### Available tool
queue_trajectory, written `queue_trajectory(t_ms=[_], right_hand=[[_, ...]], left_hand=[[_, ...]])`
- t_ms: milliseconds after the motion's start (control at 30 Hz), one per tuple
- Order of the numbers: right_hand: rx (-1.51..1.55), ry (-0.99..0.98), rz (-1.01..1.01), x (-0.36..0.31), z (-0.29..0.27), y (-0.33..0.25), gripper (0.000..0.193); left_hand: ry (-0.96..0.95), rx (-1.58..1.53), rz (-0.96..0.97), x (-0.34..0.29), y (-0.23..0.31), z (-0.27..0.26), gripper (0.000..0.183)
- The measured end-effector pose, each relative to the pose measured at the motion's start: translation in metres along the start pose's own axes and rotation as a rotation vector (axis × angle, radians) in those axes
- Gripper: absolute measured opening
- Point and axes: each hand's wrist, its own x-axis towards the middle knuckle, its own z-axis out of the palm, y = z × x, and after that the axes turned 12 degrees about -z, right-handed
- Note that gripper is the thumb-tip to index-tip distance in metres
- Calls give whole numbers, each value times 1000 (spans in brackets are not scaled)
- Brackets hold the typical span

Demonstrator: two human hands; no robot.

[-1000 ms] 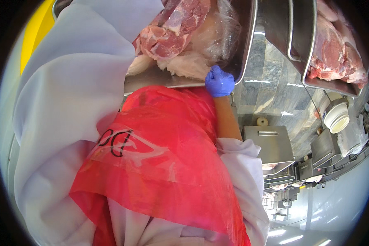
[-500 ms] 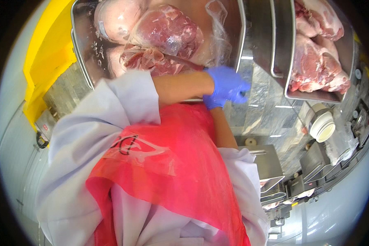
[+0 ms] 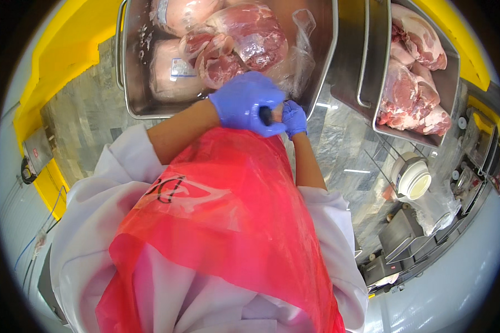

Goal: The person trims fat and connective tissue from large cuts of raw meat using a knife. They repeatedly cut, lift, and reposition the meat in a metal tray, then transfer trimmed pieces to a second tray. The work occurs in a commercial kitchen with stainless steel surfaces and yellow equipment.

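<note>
My left hand [image 3: 247, 105], in a blue glove, is closed round something with a dark, rounded end like a handle [image 3: 265, 115]. The rest of it is hidden in my fist. Close beside it on the right, my right hand [image 3: 294, 119], also blue-gloved, has its fingers curled in; what they hold, if anything, does not show. Both hands are by the near edge of a steel tub [image 3: 154, 117]. In the tub, just beyond my left hand, lies a raw piece of meat with cut folds [image 3: 219, 62], against a larger red-and-pale cut of meat [image 3: 255, 36].
Film-wrapped pale meat [image 3: 175, 69] with a label sits at the tub's left, and a crumpled clear bag [image 3: 303, 53] at its right. Another steel tub [image 3: 451, 105] of meat stands to the right. Below it are a white bucket [image 3: 414, 183] and metal bins [image 3: 400, 233].
My left hand has drawn back leftward from over my right hand, so the dark end in it now shows. My right hand has come into view beside it. The whole view has shifted.
</note>
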Motion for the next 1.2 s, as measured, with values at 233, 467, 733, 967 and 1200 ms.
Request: queue_trajectory(t_ms=[233, 467, 733, 967, 1200], right_hand=[[-294, 0, -141, -12, -18, -10, 27], [-586, -34, -280, -54, -75, -47, 20], [627, 932, 334, -207, -288, -111, 25], [-844, 816, 319, -368, -426, -203, 32], [-1340, 1011, 519, -482, -558, -240, 35]], left_hand=[[159, -27, 138, -82, -27, -22, 30], [307, -109, 147, -102, -38, -28, 23], [352, -167, 78, -112, -31, -35, 19], [354, -157, 103, -111, -29, -23, 13], [315, -94, -24, -88, -9, -9, 19]])
